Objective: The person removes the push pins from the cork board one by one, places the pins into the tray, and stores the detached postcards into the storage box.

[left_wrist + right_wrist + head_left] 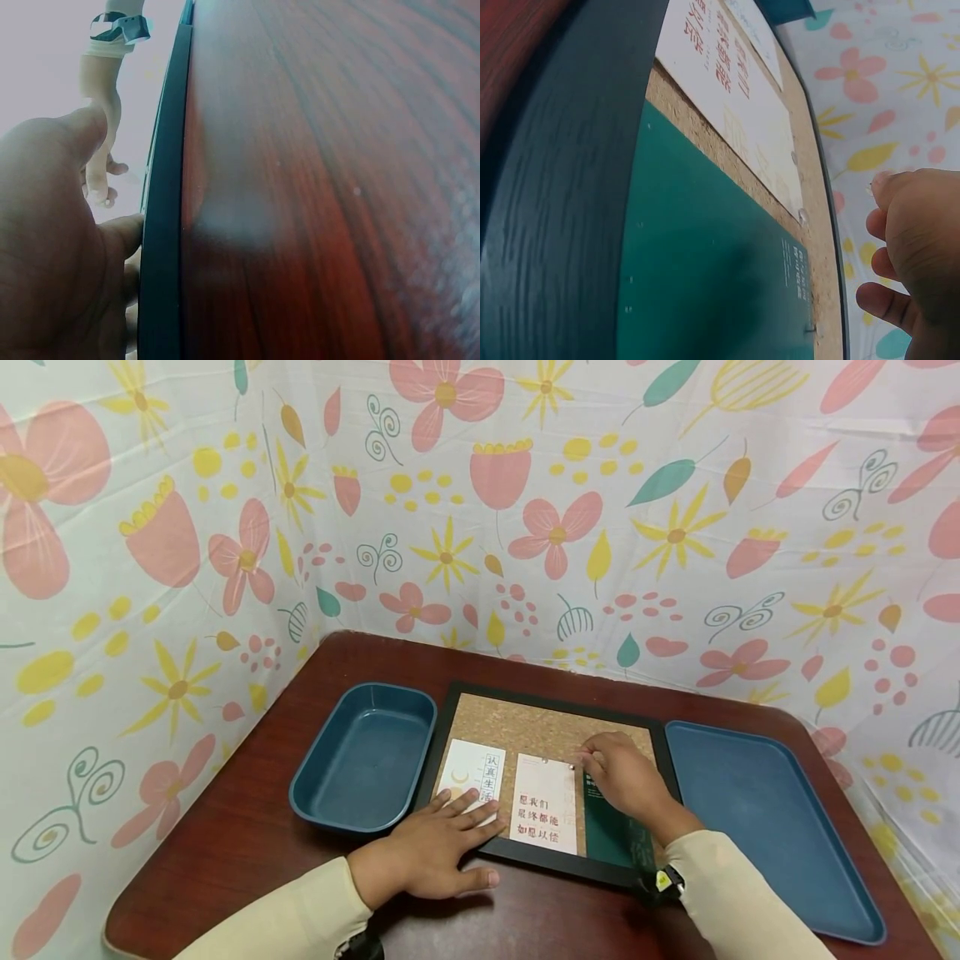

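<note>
A cork board (517, 718) in a black frame lies on the table. My left hand (438, 847) rests with fingers spread over its lower left corner, fingertips on a white card (474, 756) with dark characters. Beside it is a white card with red characters (543, 806), held by pushpins (804, 217) along its top edge. A dark green card (697, 247) lies to its right, with a pin (811, 328) at a top corner. Above the green card, my right hand (626, 777) pinches a small pale pushpin (871, 189) between thumb and forefinger.
A deep blue tray (300, 797) stands left of the board. On the right lies a shallow blue tray (750, 810), close against the frame. The dark red wooden table (247, 827) meets a flower-patterned curtain (480, 552) at the back and left.
</note>
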Demonstrator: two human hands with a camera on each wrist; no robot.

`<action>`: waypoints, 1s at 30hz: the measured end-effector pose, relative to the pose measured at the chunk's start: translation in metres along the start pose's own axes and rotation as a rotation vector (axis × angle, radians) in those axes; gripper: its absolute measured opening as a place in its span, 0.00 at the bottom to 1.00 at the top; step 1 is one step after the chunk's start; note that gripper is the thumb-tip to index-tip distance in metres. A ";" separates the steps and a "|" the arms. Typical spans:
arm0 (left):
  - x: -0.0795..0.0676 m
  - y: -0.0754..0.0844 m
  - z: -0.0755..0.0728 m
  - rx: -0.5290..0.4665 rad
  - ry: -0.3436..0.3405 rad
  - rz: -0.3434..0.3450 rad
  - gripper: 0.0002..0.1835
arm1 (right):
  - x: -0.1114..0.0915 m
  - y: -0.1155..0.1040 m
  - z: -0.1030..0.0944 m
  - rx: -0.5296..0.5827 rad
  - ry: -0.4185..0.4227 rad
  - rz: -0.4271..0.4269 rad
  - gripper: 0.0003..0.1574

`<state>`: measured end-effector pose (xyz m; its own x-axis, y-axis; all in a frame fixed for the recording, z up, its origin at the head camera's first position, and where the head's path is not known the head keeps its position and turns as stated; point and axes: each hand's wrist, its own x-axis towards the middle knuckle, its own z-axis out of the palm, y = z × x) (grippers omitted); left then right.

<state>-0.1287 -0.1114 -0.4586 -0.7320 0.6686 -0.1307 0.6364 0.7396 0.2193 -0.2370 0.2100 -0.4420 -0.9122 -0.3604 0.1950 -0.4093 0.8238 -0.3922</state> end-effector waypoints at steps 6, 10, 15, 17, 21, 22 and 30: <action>-0.001 0.000 -0.001 0.004 0.008 0.003 0.42 | -0.004 0.006 -0.004 0.011 0.001 -0.005 0.07; 0.000 0.000 0.001 0.005 0.009 0.003 0.42 | -0.006 0.009 -0.006 -0.003 0.005 0.012 0.06; 0.000 -0.001 0.002 0.000 0.005 0.006 0.42 | -0.010 0.013 -0.010 -0.014 0.010 0.018 0.07; 0.000 0.000 0.002 -0.004 0.003 0.003 0.41 | -0.012 0.014 -0.011 -0.015 0.013 0.018 0.08; 0.000 0.000 0.000 -0.004 0.006 0.000 0.41 | -0.015 0.016 -0.014 -0.012 0.025 0.011 0.09; 0.000 0.000 0.000 -0.003 0.007 0.000 0.41 | -0.016 0.017 -0.014 -0.013 0.028 0.010 0.09; 0.000 -0.001 0.001 -0.001 0.007 0.005 0.43 | -0.021 0.024 -0.018 -0.020 0.051 0.008 0.09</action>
<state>-0.1289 -0.1121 -0.4603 -0.7303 0.6719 -0.1231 0.6399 0.7360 0.2211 -0.2274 0.2454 -0.4389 -0.9130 -0.3314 0.2377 -0.4011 0.8352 -0.3763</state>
